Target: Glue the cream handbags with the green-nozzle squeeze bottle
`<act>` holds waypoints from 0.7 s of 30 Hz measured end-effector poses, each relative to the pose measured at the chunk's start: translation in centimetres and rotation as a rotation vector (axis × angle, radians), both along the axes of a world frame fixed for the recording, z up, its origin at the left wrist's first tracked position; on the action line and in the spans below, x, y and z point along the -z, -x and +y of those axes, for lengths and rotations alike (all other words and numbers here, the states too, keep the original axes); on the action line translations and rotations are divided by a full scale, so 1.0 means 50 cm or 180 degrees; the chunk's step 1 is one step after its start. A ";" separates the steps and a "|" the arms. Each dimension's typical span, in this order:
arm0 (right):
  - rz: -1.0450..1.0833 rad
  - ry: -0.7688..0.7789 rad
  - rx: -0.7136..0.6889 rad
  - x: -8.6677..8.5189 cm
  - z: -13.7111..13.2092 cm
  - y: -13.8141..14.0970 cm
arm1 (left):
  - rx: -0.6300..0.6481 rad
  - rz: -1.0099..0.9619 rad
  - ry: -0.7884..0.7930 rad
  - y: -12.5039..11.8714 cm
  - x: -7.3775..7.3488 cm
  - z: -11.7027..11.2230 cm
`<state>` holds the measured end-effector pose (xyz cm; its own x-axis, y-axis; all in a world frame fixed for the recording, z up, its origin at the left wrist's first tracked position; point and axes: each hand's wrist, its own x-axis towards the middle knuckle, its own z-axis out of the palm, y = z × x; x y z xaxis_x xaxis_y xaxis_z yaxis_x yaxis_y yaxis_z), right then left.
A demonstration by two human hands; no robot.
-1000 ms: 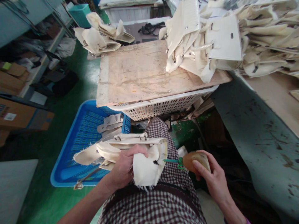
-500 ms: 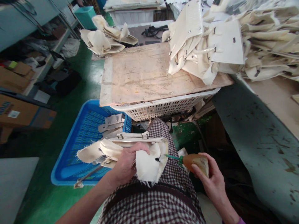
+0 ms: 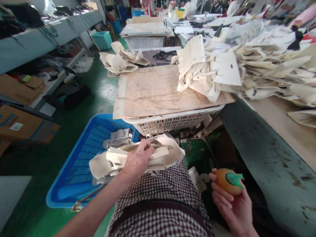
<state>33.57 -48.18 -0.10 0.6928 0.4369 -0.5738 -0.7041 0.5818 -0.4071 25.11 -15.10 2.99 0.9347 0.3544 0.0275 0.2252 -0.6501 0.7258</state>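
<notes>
My left hand (image 3: 138, 159) is closed on a cream canvas bag (image 3: 170, 153) that lies on its side across my lap. The bag has frayed edges, straps and small metal fittings, and one end reaches over the blue basket. Off to the right, apart from the bag, my right hand (image 3: 232, 200) holds a rounded orange-brown squeeze bottle (image 3: 223, 181). Its green-coated nozzle end (image 3: 234, 179) now faces up and right, and the fingers wrap its sides and underside.
A blue basket (image 3: 53, 184) with pale pieces (image 3: 119, 136) stands at my left. Ahead, a worn board (image 3: 148, 95) rests on a white basket (image 3: 170, 120) and carries cream bags (image 3: 195, 62). More bags (image 3: 269, 70) are heaped on the right-hand table (image 3: 266, 105).
My right hand has drawn the bottle away from the bag, to the right, and turned its nozzle upward. The bag has rolled over in my left hand. The head view has tilted up.
</notes>
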 end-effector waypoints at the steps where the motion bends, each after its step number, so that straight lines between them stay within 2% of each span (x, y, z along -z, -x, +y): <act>1: 0.0023 -0.0043 0.0029 -0.002 0.002 0.006 | -0.0089 0.0110 0.0007 -0.001 -0.007 0.004; 5: 0.0082 -0.0053 -0.0086 -0.015 0.002 0.027 | -0.0396 0.0043 0.0233 0.005 -0.054 0.034; 6: 0.0103 -0.0031 -0.0100 -0.018 0.000 0.031 | -0.0545 -0.0032 0.0447 0.011 -0.069 0.044; 8: 0.0174 0.0035 -0.0077 -0.024 -0.003 0.037 | -0.1073 -0.0263 0.1297 0.029 -0.101 0.063; 10: 0.0280 0.0138 -0.0049 -0.030 -0.004 0.040 | -0.1781 -0.0648 0.2342 0.054 -0.132 0.081; 11: 0.0339 0.0224 -0.0043 -0.034 -0.002 0.041 | -0.2076 -0.0857 0.2689 0.068 -0.147 0.090; 16: 0.0494 0.0547 -0.0134 -0.053 0.016 0.037 | -0.2836 -0.1727 0.2997 0.142 -0.199 0.139; 21: 0.0103 0.0216 -0.0572 -0.046 0.027 0.031 | -0.3423 -0.2107 0.3433 0.201 -0.209 0.178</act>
